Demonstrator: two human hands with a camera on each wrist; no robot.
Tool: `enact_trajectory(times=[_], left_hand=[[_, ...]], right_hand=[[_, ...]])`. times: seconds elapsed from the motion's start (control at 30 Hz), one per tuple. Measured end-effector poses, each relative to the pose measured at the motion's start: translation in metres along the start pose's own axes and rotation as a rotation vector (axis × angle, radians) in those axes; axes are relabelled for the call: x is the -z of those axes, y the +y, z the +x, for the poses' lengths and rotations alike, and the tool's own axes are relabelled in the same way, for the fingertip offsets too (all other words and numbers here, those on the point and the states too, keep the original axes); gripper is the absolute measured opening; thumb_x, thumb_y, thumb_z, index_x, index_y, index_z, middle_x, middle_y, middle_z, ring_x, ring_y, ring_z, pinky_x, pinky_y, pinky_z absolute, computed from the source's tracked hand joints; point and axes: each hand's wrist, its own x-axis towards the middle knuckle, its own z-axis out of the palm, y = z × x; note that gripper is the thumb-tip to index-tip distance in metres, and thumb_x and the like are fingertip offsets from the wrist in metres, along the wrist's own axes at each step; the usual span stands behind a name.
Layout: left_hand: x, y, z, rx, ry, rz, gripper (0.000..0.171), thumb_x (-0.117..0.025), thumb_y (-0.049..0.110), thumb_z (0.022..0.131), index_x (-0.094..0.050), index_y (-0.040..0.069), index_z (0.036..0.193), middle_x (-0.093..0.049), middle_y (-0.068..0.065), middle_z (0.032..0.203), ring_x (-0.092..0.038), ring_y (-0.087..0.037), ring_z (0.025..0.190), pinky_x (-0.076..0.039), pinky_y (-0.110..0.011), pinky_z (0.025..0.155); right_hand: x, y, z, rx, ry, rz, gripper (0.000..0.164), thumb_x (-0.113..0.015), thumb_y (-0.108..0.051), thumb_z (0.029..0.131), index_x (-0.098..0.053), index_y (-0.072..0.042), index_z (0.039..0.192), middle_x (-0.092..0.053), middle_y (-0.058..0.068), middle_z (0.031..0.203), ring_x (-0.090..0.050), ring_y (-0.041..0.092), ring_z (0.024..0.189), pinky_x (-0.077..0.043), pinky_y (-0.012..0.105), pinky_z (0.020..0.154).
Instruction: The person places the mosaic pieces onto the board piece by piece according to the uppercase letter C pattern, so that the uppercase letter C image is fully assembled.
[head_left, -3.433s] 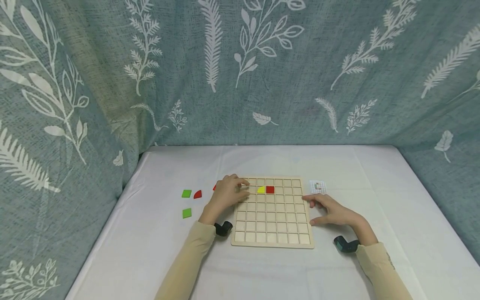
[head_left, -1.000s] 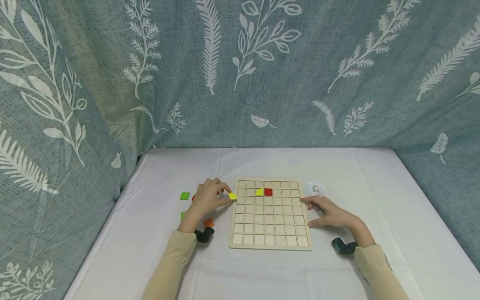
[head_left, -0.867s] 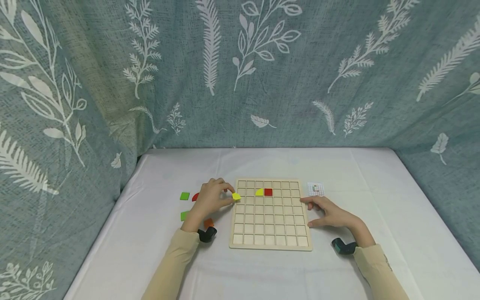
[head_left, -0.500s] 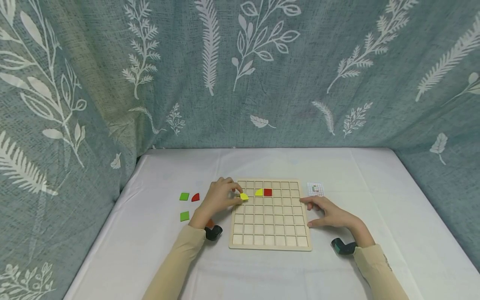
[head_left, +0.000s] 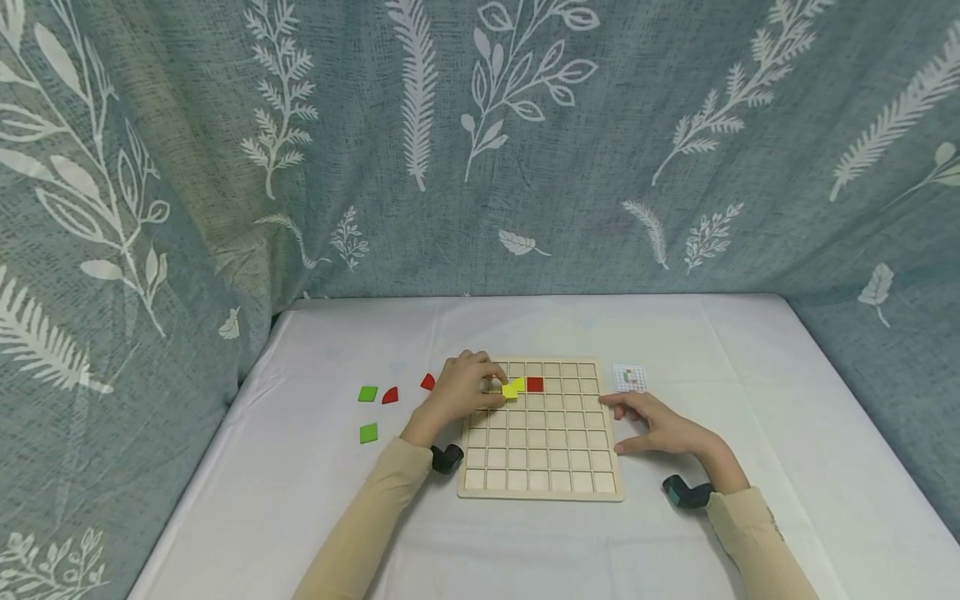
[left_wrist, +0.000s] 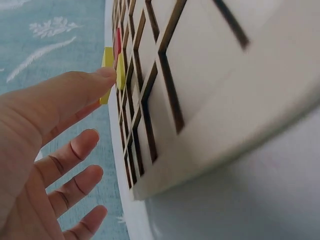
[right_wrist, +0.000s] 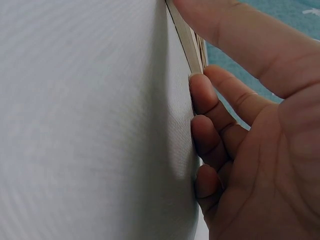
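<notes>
Between the thumb and forefinger of my left hand (head_left: 461, 387) is a pinched yellow tile (head_left: 510, 392), held over the left part of the wooden grid board (head_left: 540, 498). In the left wrist view the yellow tile (left_wrist: 106, 55) stands close over the cells, the other fingers spread apart. Just beyond it, a yellow quarter-round tile (head_left: 519, 383) lies in a cell, and a red square tile (head_left: 535, 384) fills the cell to its right. My right hand (head_left: 663, 425) rests at the board's right edge, fingertips and thumb touching the rim; the right wrist view shows its fingers (right_wrist: 205, 135) loosely bent.
Left of the board lie two green square tiles (head_left: 367, 393), a red quarter-round tile (head_left: 390, 395) and another red tile (head_left: 428, 382) partly behind the left hand. A small printed pattern card (head_left: 630, 377) sits beyond the right hand. White cloth (head_left: 540, 550) covers the table.
My left hand picked up the yellow tile on the left and carried it rightward over the board to beside the quarter-round tile. The orange tile went out of sight behind the left arm. The right hand stayed put.
</notes>
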Motion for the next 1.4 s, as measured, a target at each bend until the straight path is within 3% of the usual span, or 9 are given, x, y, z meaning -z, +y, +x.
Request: enact_trajectory(times=[0.47,0.7,0.87,1.1,1.4], left_hand=[[-0.01,0.012,0.019,-0.051,-0.042,0.017,0.023,-0.073,0.034,0.078,-0.07,0.024,0.098,-0.057,0.002,0.089,-0.043,-0.014,0.079,-0.037,-0.04,0.079],[-0.014,0.019,0.027,-0.065,-0.065,0.019,0.022,-0.072,0.034,0.079,-0.07,0.024,0.099,-0.056,0.001,0.088,-0.043,-0.014,0.078,-0.036,-0.039,0.077],[-0.018,0.024,0.034,-0.072,-0.073,0.017,0.022,-0.072,0.034,0.08,-0.07,0.026,0.099,-0.057,0.003,0.089,-0.044,-0.014,0.08,-0.036,-0.037,0.078],[-0.022,0.032,0.043,-0.053,-0.091,0.036,0.023,-0.07,0.037,0.081,-0.07,0.026,0.102,-0.057,0.002,0.09,-0.045,-0.014,0.08,-0.037,-0.035,0.077],[-0.025,0.036,0.049,-0.019,-0.117,0.036,0.021,-0.07,0.037,0.081,-0.07,0.027,0.1,-0.055,0.004,0.087,-0.042,-0.013,0.078,-0.035,-0.033,0.075]], right_hand=[[-0.002,-0.003,0.0,-0.025,0.004,0.0,0.072,-0.079,-0.025,0.072,-0.047,-0.002,0.132,-0.047,0.002,0.094,-0.036,0.016,0.09,-0.032,0.025,0.083],[-0.004,-0.005,-0.001,-0.01,0.015,-0.015,0.071,-0.079,-0.018,0.071,-0.046,-0.001,0.132,-0.047,0.004,0.094,-0.036,0.018,0.089,-0.032,0.025,0.08],[-0.004,-0.02,-0.002,-0.013,0.026,-0.007,0.069,-0.078,-0.007,0.07,-0.045,0.005,0.13,-0.048,0.012,0.093,-0.036,0.024,0.087,-0.031,0.026,0.079],[0.002,-0.039,-0.002,-0.022,0.009,0.019,0.067,-0.077,-0.005,0.07,-0.046,0.009,0.128,-0.048,0.016,0.091,-0.038,0.028,0.086,-0.033,0.029,0.078],[-0.004,-0.013,0.0,0.022,0.028,-0.031,0.069,-0.079,-0.006,0.069,-0.046,0.005,0.129,-0.048,0.012,0.091,-0.038,0.023,0.085,-0.033,0.028,0.077]])
